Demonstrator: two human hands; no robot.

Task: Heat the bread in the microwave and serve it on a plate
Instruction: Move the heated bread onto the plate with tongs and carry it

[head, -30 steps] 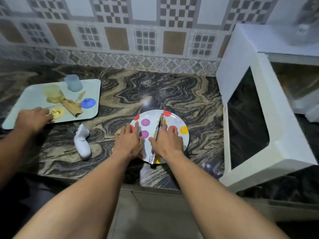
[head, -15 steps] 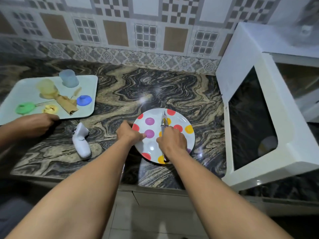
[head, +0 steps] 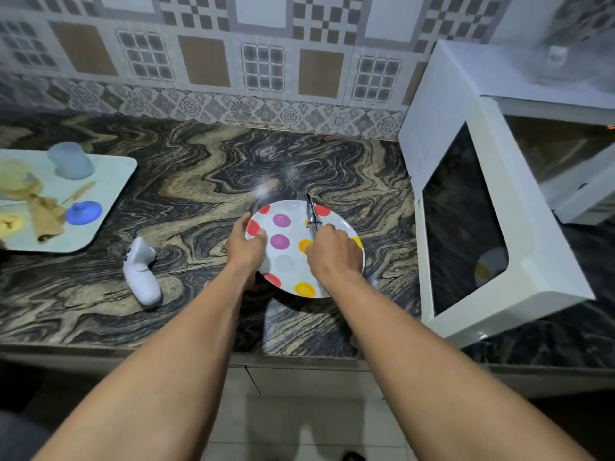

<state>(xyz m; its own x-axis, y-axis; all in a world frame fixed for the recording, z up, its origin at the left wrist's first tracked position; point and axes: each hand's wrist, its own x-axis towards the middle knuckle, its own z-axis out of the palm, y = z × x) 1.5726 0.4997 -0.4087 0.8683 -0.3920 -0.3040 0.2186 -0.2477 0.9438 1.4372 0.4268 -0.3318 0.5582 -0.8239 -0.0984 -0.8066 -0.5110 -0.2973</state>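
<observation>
A white plate (head: pixel 293 224) with coloured dots lies on the marbled counter in front of me. My left hand (head: pixel 245 249) grips its left rim, thumb on top. My right hand (head: pixel 332 256) is curled round metal tongs (head: pixel 310 214) that lie shut over the plate, tips pointing away from me. The white microwave (head: pixel 466 81) stands at the right with its door (head: pixel 499 227) swung open toward me. No bread shows on the plate; the oven's inside is dim.
A pale tray (head: pixel 109 201) at the left holds a blue cup (head: pixel 70 161), a blue lid (head: pixel 84 212) and yellowish items. A white controller (head: pixel 141 272) lies on the counter (head: pixel 199 181) left of the plate. The tiled wall runs behind.
My right hand closed round the tongs and my left hand shifted to the plate's left rim. Another person's hand by the tray has left the view.
</observation>
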